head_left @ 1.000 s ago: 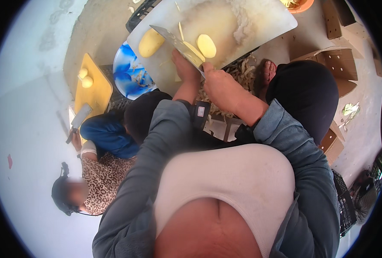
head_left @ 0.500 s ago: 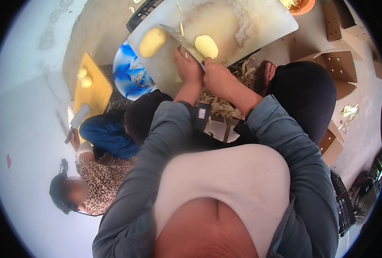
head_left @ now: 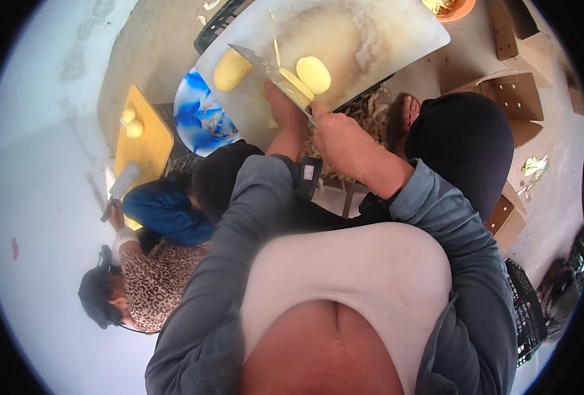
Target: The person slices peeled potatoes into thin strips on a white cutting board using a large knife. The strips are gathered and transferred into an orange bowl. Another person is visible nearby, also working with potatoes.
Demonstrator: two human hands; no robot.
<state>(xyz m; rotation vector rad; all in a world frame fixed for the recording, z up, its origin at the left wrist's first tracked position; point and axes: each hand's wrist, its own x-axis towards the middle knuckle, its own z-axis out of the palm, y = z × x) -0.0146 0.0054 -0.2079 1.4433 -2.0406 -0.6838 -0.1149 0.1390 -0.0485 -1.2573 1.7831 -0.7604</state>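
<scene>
Slicing a peeled potato (head_left: 296, 84) on the white cutting board (head_left: 397, 39), right hand (head_left: 344, 141) closed around the knife (head_left: 265, 66), handle hidden. Pinning the potato down with left hand (head_left: 284, 108), fingers largely concealed.

A blue plate (head_left: 200, 118) sat left of the white board. Further left, a yellow board (head_left: 148, 141) carried two potatoes (head_left: 131, 122). Cardboard boxes (head_left: 515, 99) lay right. An orange bowl (head_left: 451, 9) stood at top.
</scene>
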